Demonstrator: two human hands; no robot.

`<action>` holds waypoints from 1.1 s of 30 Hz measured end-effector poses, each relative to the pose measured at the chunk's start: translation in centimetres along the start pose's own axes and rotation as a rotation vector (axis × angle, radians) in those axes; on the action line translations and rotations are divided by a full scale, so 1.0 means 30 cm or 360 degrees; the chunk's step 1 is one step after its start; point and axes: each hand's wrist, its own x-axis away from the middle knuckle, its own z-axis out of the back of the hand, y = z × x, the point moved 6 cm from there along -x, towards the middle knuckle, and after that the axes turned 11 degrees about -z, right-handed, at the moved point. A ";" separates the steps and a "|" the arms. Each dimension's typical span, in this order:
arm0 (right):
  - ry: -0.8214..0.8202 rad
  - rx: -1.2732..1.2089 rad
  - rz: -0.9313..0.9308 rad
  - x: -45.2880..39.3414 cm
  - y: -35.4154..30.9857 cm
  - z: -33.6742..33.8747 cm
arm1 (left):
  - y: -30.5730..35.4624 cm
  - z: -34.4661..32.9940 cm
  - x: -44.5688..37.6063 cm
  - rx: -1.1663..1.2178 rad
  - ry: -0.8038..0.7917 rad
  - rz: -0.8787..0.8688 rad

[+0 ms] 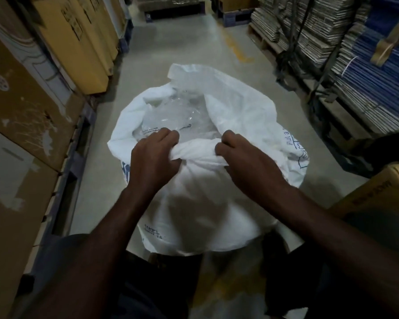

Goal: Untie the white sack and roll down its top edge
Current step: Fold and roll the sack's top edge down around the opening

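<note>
This is a storeroom, like a warehouse. Tall brown cardboard boxes (28, 107) stand in a row on the left. On the right, big stacks of flat folded grey and blue cardboard sheets (359, 72) sit on wooden pallets (266, 46). A bare grey concrete floor (184, 42) with a yellow painted line (236, 46) runs between them.

One white sack (217, 203), two hands

Cardboard boxes (21, 116) line the left; flattened cartons (359, 72) stacked right.
</note>
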 end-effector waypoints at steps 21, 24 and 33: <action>0.0700 0.0009 -0.0284 -0.056 0.225 0.052 | 0.141 -0.069 -0.027 0.0424 -0.0542 -0.0138; 0.0708 -0.0021 -0.0244 -0.041 0.209 0.043 | 0.241 -0.097 -0.078 0.0264 -0.0460 -0.0211; 0.0216 0.0238 0.0468 0.075 0.179 -0.030 | 0.191 -0.079 -0.095 0.0053 -0.0079 0.0054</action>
